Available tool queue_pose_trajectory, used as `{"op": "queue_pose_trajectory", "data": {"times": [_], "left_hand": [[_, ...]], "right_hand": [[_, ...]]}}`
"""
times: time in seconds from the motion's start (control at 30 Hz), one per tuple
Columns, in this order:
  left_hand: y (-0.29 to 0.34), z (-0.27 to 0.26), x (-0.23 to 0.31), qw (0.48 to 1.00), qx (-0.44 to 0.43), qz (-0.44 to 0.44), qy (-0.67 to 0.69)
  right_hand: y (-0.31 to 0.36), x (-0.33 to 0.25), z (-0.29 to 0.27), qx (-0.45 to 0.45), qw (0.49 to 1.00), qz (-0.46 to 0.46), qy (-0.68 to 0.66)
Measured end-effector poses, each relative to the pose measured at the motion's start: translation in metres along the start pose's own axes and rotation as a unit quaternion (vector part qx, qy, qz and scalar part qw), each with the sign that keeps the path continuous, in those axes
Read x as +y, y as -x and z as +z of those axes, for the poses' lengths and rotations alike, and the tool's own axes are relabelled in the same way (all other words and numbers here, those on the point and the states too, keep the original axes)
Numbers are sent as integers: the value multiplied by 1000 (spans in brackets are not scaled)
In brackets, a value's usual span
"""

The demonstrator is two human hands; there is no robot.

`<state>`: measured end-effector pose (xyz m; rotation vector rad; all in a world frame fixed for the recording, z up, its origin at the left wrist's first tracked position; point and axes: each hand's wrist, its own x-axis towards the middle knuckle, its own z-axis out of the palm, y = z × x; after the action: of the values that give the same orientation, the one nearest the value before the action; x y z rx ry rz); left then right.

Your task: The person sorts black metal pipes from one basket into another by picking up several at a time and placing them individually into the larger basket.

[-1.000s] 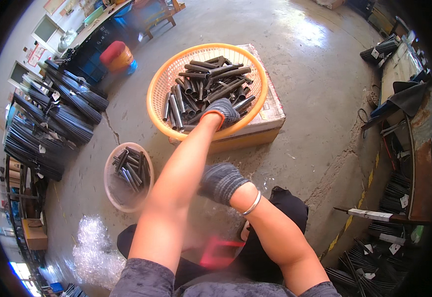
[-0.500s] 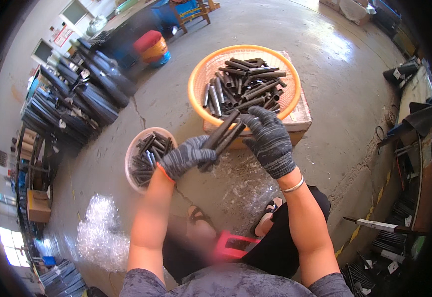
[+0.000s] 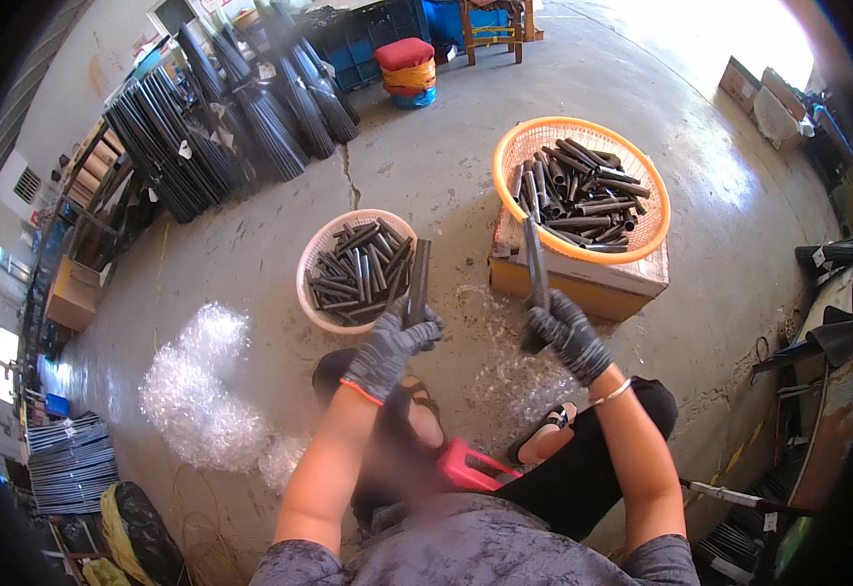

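Note:
My left hand (image 3: 393, 347), in a grey striped knit glove, is closed around a dark tube (image 3: 419, 278) that stands up out of the fist. Whether a second tube lies behind it I cannot tell. Gloved alike, my right hand (image 3: 573, 337) grips another dark tube (image 3: 536, 262), whose far end overlaps the rim of an orange-rimmed basket (image 3: 663, 200). Short dark tubes (image 3: 597, 207) fill that basket, which rests on a cardboard box (image 3: 582, 283). To the left, a smaller pale pink basket (image 3: 301, 283) on the floor holds more such tubes (image 3: 353, 278).
Crumpled clear plastic wrap (image 3: 197, 391) lies on the floor at left. Bundles of long dark tubes (image 3: 177, 146) lean at the far left. A stool with a red cushion (image 3: 405, 56) stands behind. Between my legs is a red plastic seat (image 3: 470, 467).
The tubes held together in my left hand are now apart, with one in each hand. My hands have drawn back from the orange-rimmed basket, and the view has shifted.

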<state>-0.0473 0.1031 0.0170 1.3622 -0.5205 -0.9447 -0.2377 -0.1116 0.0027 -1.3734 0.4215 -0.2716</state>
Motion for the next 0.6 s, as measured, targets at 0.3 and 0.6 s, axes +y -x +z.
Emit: {"op": "queue_pose_trajectory", "data": {"times": [0.3,0.6], "left_hand": [[38,63,-53,980,18,-90,178],[55,55,-32,971,-111,-159,139]], "right_hand": [[48,62,111,22,990,21,-139],[79,58,100,-49,983,61,-165]]}}
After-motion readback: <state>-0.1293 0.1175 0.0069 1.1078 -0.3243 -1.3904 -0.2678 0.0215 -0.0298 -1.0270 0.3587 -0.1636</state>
